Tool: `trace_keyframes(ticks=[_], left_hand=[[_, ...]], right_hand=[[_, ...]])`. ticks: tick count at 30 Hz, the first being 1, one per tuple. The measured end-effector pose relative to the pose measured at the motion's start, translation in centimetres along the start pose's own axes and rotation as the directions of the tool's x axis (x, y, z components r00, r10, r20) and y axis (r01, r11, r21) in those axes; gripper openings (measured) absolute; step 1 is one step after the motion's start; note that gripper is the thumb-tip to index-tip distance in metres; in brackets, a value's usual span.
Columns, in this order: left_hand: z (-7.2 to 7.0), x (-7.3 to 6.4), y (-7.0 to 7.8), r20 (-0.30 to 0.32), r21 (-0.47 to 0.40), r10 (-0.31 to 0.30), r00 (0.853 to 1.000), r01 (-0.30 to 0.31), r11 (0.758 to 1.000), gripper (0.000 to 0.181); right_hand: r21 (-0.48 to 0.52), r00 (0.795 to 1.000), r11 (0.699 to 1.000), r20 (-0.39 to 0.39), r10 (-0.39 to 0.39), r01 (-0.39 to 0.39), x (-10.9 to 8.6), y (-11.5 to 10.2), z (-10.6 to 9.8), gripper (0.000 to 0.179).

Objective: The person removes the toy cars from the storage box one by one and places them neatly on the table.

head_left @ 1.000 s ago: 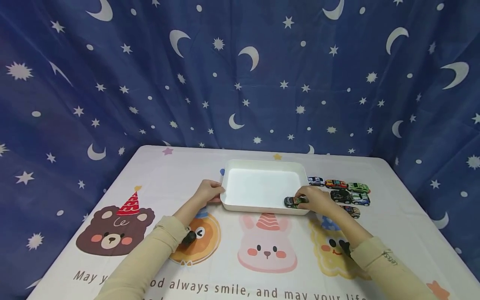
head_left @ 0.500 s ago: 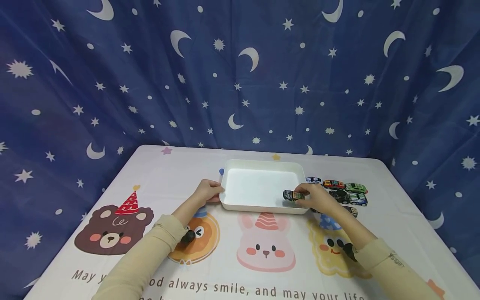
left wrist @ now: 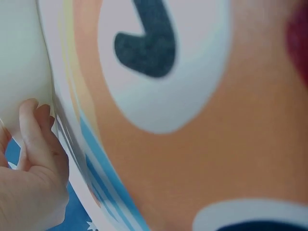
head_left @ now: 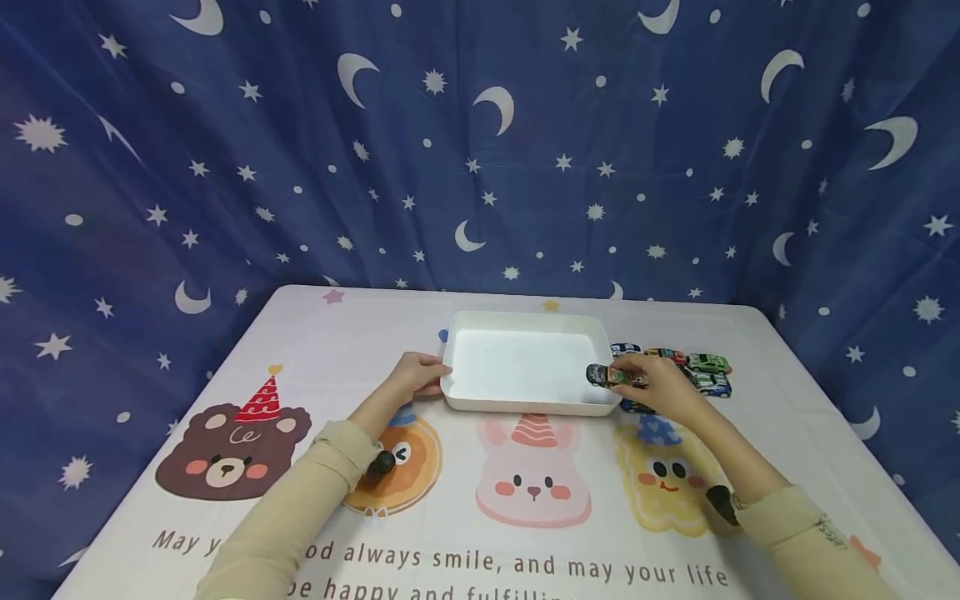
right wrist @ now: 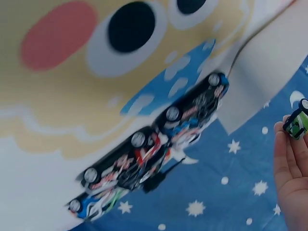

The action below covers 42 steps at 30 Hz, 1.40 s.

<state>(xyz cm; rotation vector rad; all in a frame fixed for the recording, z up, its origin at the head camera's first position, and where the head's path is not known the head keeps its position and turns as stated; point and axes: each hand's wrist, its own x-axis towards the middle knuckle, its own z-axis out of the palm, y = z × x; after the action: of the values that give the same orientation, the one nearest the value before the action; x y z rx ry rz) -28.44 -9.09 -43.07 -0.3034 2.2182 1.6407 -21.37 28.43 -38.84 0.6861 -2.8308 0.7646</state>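
A white rectangular tray [head_left: 525, 408] stands on the table, with nothing lying inside it. My left hand [head_left: 416, 375] grips its left rim; the left wrist view shows the fingers [left wrist: 36, 137] against the tray's pale wall [left wrist: 21, 57]. Over the tray's right end, my right hand [head_left: 660, 385] pinches a small dark toy car [head_left: 600, 376] with orange and green patterning. In the right wrist view the same toy car [right wrist: 299, 121] sits at the fingertips, partly cut off by the frame's edge.
Several more toy cars stand close together right of the tray, among them a green car [head_left: 708, 363] and a blue-and-white car [head_left: 712, 384]; my right hand partly hides some. A printed tablecloth [head_left: 420, 550] covers the table. Behind it hangs a blue star-patterned curtain [head_left: 420, 167].
My right hand has raised the toy car from the tray's near right corner and carried it rightward to the right rim. The left hand keeps its place on the tray.
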Motion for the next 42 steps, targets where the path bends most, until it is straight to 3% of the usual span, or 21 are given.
trace_keyframes(ticks=[12,29,36,42], left_hand=[[-0.2,0.5,0.1,0.013,-0.028,-0.023,1.000,0.024,0.999,0.045],[-0.3,0.2,0.3,0.029,-0.033,-0.021,0.999,0.021,0.999,0.045],[-0.2,0.1,0.6,0.023,-0.022,-0.019,1.000,0.019,1.000,0.045],[-0.2,0.0,0.4,0.017,-0.039,-0.028,0.999,0.029,0.999,0.044]], right_hand=[[-0.032,1.000,0.999,-0.024,-0.005,0.004,-0.7,1.7,-2.2,0.032],[-0.141,0.999,0.990,-0.037,0.012,-0.017,-4.2,5.8,-4.7,0.032],[-0.194,0.997,0.981,-0.071,-0.028,0.014,-5.2,7.2,-6.4,0.033],[-0.218,0.999,0.976,-0.048,0.004,-0.015,-5.8,8.4,-7.0,0.031]])
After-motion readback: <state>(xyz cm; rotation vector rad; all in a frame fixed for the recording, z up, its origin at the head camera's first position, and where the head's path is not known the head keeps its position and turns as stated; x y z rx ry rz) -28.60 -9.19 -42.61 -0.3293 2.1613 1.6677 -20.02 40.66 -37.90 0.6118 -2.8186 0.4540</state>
